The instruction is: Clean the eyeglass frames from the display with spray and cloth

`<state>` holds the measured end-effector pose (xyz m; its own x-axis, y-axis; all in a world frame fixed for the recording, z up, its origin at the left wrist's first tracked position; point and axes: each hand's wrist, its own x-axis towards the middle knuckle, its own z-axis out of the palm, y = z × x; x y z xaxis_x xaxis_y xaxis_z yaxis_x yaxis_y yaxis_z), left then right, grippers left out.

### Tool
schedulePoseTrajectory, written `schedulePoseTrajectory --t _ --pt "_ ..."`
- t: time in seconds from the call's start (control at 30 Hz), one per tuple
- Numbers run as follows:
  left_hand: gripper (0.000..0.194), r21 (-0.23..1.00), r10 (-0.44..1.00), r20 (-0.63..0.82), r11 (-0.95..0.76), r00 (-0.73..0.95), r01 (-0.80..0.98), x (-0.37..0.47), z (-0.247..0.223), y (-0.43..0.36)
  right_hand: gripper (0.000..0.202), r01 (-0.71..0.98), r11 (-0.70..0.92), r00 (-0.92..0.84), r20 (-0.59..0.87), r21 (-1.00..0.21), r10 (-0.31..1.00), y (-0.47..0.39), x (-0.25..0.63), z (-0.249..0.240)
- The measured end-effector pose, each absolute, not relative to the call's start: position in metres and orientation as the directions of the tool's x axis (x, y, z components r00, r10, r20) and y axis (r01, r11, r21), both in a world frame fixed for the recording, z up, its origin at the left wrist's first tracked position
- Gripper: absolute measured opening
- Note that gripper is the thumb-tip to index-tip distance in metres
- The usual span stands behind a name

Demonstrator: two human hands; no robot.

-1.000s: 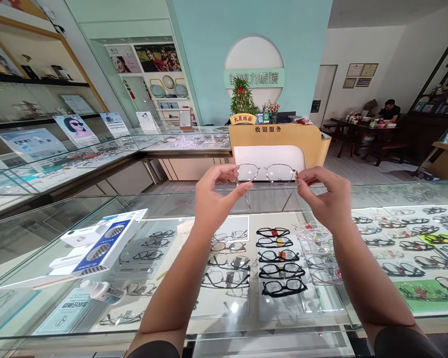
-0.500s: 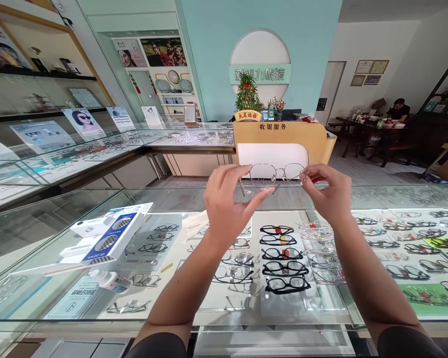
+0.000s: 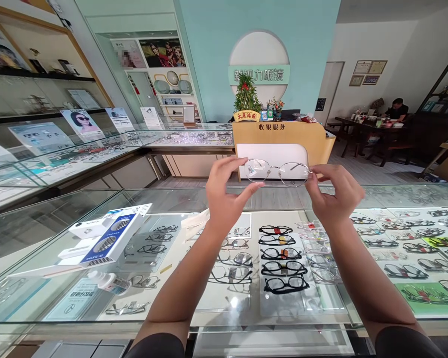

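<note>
A pair of thin metal-rimmed eyeglasses [image 3: 275, 170] is held up above the glass display counter [image 3: 194, 318], lenses upright. My left hand [image 3: 227, 191] grips the rim of its left lens between thumb and fingers. At the right end, my right hand [image 3: 332, 191] pinches the frame near the hinge. A small sticker shows on the left lens. Beneath my hands, inside the counter, a column of black-framed glasses [image 3: 283, 268] lies on a pale tray, with more glasses to both sides.
On the counter's left stand a blue and white box [image 3: 114, 236] and a white bottle [image 3: 109, 282]; a pale cloth [image 3: 194, 223] lies near my left forearm. Beyond are a wooden cash desk [image 3: 317, 139] and, far right, a seated person [image 3: 397, 110] at a table.
The eyeglasses have turned in my hands, and their temples no longer point down toward me. My right hand has shifted slightly right.
</note>
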<state>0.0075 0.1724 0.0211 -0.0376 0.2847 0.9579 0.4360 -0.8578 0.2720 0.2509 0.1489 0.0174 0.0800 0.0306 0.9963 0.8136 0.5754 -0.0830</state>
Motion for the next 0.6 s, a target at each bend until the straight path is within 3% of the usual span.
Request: schedulePoseTrajectory --t 0.2,0.4,0.47,0.6 --pt "0.053 0.395 0.4 0.916 -0.883 -0.037 0.252 0.009 0.013 0.19 0.012 0.83 0.554 0.059 0.998 -0.067 0.032 0.146 0.248 0.017" --pt "0.052 0.361 0.367 0.93 -0.892 -0.028 0.272 0.01 0.011 0.192 0.015 0.815 0.577 0.057 0.998 -0.05 0.007 0.145 0.246 0.017" --pt "0.052 0.289 0.29 0.955 -0.878 -0.056 0.38 0.009 0.011 0.191 0.014 0.766 0.632 0.101 0.993 -0.114 0.058 0.146 0.244 0.016" --pt "0.055 0.14 0.117 0.99 -0.789 -0.078 0.599 0.008 0.01 0.185 0.017 0.495 0.757 0.246 0.904 -0.428 0.35 0.151 0.24 0.013"
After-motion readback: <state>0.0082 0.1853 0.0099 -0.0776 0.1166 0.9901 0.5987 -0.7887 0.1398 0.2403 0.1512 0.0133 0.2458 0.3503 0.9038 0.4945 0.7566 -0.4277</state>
